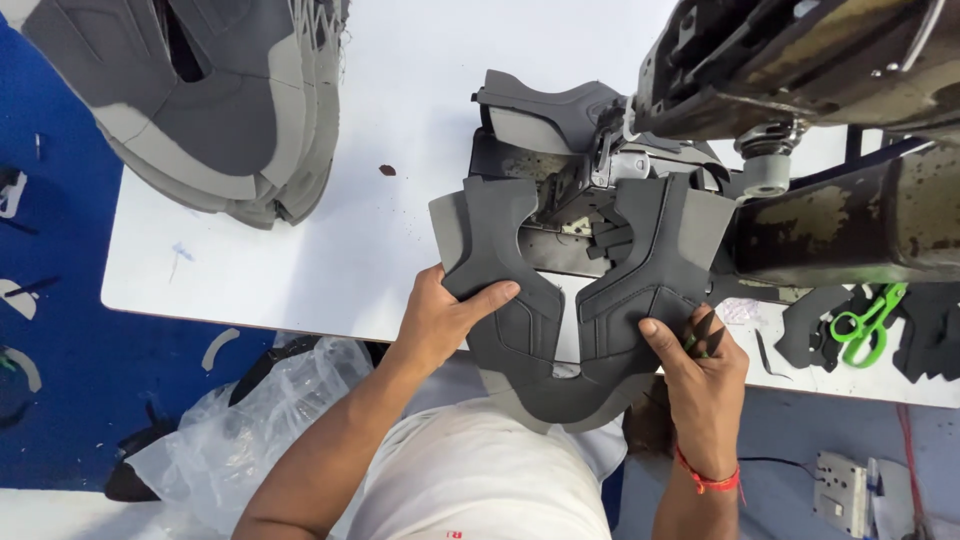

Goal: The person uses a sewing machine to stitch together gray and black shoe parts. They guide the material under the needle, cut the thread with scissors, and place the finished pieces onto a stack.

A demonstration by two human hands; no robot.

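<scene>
A dark grey U-shaped shoe upper piece (560,330) lies across the white table's front edge, its two wings reaching up toward the sewing machine (800,60). My left hand (435,320) grips the left wing, thumb on top. My right hand (700,370) presses the right wing and also holds a small dark pair of snips between its fingers. The machine's needle area (610,165) sits just above the piece's right wing, with another grey piece (545,110) behind it.
A stack of grey shoe uppers (220,110) rests at the table's far left. Green-handled scissors (865,325) and dark scraps lie at the right. A clear plastic bag (230,430) sits on the blue floor below the white table (300,270).
</scene>
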